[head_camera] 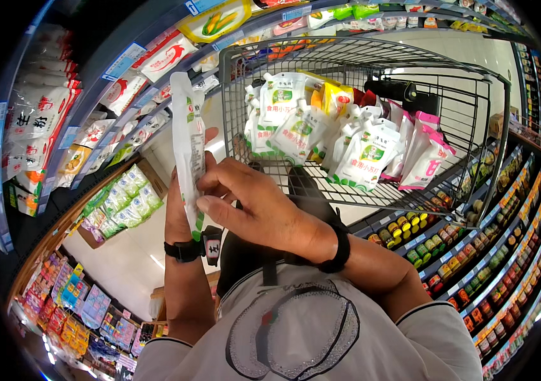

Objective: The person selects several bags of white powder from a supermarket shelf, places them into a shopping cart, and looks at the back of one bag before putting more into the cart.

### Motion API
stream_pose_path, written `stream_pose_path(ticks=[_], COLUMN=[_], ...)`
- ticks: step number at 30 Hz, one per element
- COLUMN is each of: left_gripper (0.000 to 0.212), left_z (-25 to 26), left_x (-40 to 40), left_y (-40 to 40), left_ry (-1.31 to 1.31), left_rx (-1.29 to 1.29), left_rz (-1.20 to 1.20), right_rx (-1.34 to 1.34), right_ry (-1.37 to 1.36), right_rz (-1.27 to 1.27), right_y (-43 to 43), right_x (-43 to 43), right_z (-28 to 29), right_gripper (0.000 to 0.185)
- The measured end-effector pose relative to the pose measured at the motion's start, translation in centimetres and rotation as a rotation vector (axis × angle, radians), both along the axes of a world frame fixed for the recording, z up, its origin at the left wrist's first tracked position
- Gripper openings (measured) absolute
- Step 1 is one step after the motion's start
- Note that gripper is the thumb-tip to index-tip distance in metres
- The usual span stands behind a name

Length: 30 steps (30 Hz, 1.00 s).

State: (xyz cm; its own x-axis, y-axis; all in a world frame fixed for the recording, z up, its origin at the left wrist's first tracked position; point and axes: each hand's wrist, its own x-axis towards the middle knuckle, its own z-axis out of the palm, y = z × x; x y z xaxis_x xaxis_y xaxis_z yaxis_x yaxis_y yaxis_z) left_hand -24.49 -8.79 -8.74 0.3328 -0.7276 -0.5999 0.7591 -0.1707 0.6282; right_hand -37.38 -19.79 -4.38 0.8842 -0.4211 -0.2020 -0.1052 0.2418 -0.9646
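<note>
A white plastic pouch with green at its lower end (188,143) stands nearly edge-on before me. My left hand (175,200) holds it from behind, its palm mostly hidden by the pouch. The thumb and fingers of my right hand (246,200) touch the pouch's right edge. In the wire shopping cart (394,205) lie several white-and-green spouted pouches (365,152), pink-and-white pouches (425,159) and a yellow packet (334,100). Black bands circle both wrists.
Shelves of bagged powders (37,112) rise at the left and along the top. A carton of green-and-white packets (130,205) sits at lower left. Shelves of jars (484,266) run down the right. The cart's frame stands just ahead of my legs.
</note>
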Motion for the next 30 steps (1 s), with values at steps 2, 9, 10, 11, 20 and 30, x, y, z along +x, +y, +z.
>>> stream_pose_path(ticks=[2, 9, 10, 11, 20, 30], left_gripper=[0.067, 0.058, 0.057, 0.056, 0.049, 0.048], left_z=[-0.2, -0.6, -0.4, -0.3, 0.4, 2.5], left_x=[0.0, 0.1, 0.1, 0.1, -0.1, 0.2], left_y=[0.1, 0.1, 0.0, -0.1, -0.7, -2.1], left_ry=[-0.046, -0.152, -0.156, -0.161, -0.288, -0.702], left_rx=[0.020, 0.105, 0.122, 0.140, 0.114, 0.290], left_rz=[-0.024, -0.019, -0.017, -0.015, 0.020, -0.021], right_rx=[-0.022, 0.003, 0.006, 0.009, 0.024, 0.094], right_ry=[-0.001, 0.018, 0.019, 0.019, 0.015, 0.024], right_rz=[0.009, 0.009, 0.006, 0.003, 0.002, -0.065], right_y=[0.0, -0.2, -0.1, -0.1, -1.2, -2.5], right_x=[0.1, 0.2, 0.1, 0.1, -0.7, -1.4], right_z=[-0.2, -0.3, -0.3, -0.3, 0.7, 2.5], right_gripper=[0.021, 0.021, 0.020, 0.020, 0.023, 0.032])
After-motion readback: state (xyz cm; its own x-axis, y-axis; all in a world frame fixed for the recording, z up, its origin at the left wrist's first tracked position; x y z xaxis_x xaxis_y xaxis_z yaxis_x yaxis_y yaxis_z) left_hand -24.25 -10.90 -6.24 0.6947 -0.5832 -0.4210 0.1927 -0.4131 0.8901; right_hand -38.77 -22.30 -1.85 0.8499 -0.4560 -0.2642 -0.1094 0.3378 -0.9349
